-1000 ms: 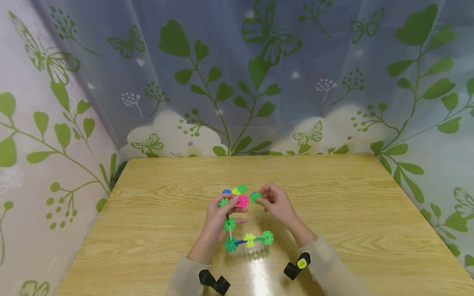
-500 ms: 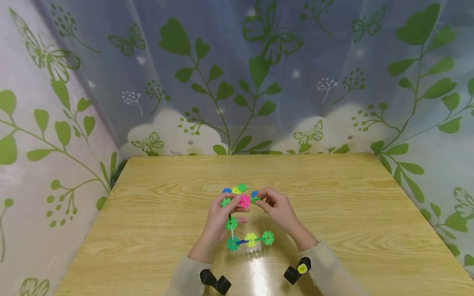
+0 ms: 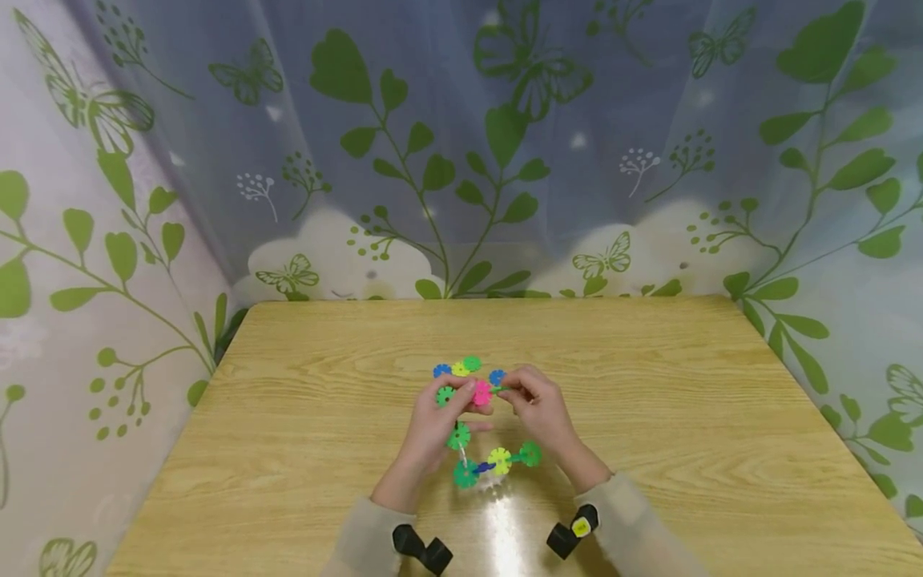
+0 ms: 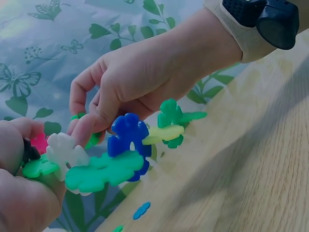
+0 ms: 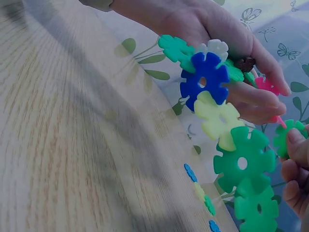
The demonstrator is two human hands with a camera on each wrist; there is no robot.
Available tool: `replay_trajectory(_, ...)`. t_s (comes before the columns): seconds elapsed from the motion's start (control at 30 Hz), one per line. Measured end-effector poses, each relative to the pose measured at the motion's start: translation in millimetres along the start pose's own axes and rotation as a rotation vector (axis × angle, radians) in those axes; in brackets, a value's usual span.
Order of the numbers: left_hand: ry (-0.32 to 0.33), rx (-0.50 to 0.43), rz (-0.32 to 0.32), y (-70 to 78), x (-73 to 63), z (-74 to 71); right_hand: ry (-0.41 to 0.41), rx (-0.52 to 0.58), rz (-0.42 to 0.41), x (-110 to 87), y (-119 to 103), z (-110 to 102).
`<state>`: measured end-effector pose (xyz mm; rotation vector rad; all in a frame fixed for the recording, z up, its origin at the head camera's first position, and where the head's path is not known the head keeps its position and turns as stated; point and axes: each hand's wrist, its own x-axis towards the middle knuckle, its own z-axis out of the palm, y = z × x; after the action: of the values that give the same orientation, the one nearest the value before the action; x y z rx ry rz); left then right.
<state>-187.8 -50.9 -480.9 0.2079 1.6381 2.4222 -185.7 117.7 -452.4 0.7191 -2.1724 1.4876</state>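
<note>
In the head view my left hand (image 3: 433, 417) pinches a pink snowflake disc (image 3: 481, 393) between thumb and fingers. From it a bent chain of interlocked discs hangs past the palm, including a green disc (image 3: 457, 435) and a yellow disc (image 3: 499, 461); the left wrist view shows its white disc (image 4: 66, 152) and blue disc (image 4: 128, 137). My right hand (image 3: 537, 401) pinches a single green disc (image 5: 289, 137), turned nearly edge-on to the head camera. Its rim meets the pink disc's edge; whether their slots interlock I cannot tell. Fingers partly cover both discs.
Just beyond the hands, loose discs lie on the wooden table (image 3: 324, 401): a blue one (image 3: 442, 371), a yellow one (image 3: 460, 369), a green one (image 3: 472, 364) and another blue one (image 3: 497, 377). A patterned curtain (image 3: 461, 200) stands behind the table.
The right hand's green disc has turned from face-on to edge-on and come against the pink disc. The left hand and its chain have shifted slightly right.
</note>
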Motion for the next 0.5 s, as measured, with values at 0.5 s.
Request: replay_trajectory(0.5,-0.09,0.024,-0.022,2.5,1.7,-1.6,0.006,-0.011,-0.2,2.5,4.4,-1.3)
